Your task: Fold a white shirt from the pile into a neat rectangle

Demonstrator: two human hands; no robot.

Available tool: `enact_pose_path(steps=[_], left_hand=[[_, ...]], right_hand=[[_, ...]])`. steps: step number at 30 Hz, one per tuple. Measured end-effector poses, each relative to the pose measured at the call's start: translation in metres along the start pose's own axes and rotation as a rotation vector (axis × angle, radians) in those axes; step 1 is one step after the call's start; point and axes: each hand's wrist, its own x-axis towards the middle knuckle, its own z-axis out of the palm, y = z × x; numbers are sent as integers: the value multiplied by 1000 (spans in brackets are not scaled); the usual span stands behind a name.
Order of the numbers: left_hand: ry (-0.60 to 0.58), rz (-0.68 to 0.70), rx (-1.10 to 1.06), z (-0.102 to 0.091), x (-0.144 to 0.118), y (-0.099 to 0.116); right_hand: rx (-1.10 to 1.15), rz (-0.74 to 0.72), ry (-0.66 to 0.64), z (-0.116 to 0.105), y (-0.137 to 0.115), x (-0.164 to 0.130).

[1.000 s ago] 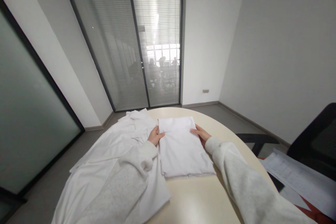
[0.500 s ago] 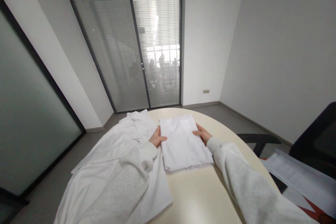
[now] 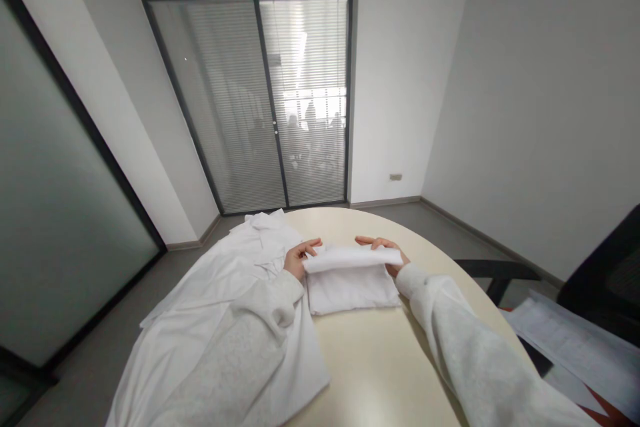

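A folded white cloth [image 3: 354, 290] lies on the round table, its far part turned up and over toward me in a raised flap. My left hand [image 3: 300, 259] grips the flap's left end, fingers reaching behind it. At the right end, my right hand [image 3: 387, 255] holds the same flap, with its fingers behind the cloth and partly hidden by it. Left of the folded piece, a large spread of white fabric [image 3: 200, 307] with loose, bunched edges passes under my left sleeve.
The cream round table [image 3: 380, 360] has a curved far edge. At the right stands a black chair [image 3: 605, 280] with an armrest, printed papers [image 3: 575, 327] on its seat. Glass doors with blinds [image 3: 250, 100] stand beyond the table.
The cloth lay flat with my hands at its sides. Now its far part is lifted and folded over toward me, and both hands have moved to the flap's ends.
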Motion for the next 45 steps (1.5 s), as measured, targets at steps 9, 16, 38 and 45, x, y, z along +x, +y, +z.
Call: enact_pose_path(steps=[9,16,38,45], left_hand=[[-117,29,296,-13,0,-4],[-93,-1,156,-6,-4,7],[5,-295,448,-11,1,-19],[-71,306,637,-13,-3,16]], right_hand=[[-296,188,-16,-15,6,-1],[-262,131,2,-13,-6,-3],[-364,218,129,-23,13,3],[-1238,-92,255,-5,-26,15]])
